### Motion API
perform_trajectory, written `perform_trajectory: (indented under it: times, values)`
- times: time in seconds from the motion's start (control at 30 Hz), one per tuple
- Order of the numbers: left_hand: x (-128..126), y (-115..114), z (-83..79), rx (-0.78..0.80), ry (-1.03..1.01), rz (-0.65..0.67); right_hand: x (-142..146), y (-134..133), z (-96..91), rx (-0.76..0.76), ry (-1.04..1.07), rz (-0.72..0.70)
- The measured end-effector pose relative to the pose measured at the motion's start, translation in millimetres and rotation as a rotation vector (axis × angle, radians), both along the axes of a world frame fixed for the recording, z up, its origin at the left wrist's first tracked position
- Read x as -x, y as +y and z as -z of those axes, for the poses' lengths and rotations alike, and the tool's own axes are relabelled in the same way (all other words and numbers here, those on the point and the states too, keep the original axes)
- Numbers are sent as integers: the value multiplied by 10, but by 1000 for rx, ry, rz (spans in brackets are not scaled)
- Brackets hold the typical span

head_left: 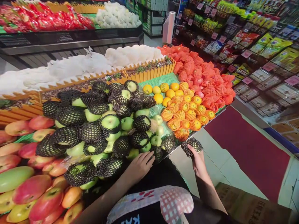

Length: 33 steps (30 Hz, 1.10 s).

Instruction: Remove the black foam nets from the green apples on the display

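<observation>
My right hand is closed around a black foam fruit net, held just off the display's front edge, above the floor. Whether fruit sits inside that net I cannot tell. At the near edge of the green apples, my left hand lies with its fingers stretched out, close to a netted apple. Green apples are heaped in front of me, many in black nets and some bare, such as a bare apple. Another netted apple rests at the edge between my hands.
Oranges, some in orange nets, lie right of the apples, with red-netted fruit behind. Mangoes are at the near left. A planter fence runs behind. A cardboard box stands on the floor; packaged-goods shelves rise at right.
</observation>
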<state>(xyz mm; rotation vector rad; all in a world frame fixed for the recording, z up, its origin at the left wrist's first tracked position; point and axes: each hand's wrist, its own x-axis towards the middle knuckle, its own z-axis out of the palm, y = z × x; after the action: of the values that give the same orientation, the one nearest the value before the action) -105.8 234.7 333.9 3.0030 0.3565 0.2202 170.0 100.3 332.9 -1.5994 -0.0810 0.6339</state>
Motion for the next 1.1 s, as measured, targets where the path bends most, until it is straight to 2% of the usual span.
perform_trajectory:
  times: [0.1,0.17,0.27,0.33,0.4,0.5,0.57,0.63,0.73,0.93,1.0,1.1]
  values:
    - [-502,89,-87,-1,109,-7,-159,364,-41,-12,-124,-123]
    - [-923,128,-71,16,208,40,-303,580,-78,-9,-273,-304]
    - [-1495,143,66,63,397,87,-525,835,-127,52,-610,-607]
    - [-1750,141,191,82,486,26,-642,955,-137,117,-782,-712]
    - [-1881,152,297,92,515,-46,-728,1044,-122,144,-826,-755]
    - [-1880,209,342,118,495,-72,-822,1164,-79,92,-787,-789]
    - [-1798,263,275,128,441,-72,-878,1282,-62,30,-789,-810]
    - [-1689,314,143,125,378,-101,-922,1470,-58,-10,-816,-848]
    - [-1521,389,-106,128,224,-199,-923,1907,-45,-24,-852,-956]
    - [-1333,659,-493,155,-50,-447,-620,2868,149,-30,-854,-1149]
    - [-1341,804,-582,129,-92,-541,-523,3043,222,-47,-840,-1201]
    - [-1390,1062,-683,99,-91,-620,-498,3149,281,-105,-811,-1286]
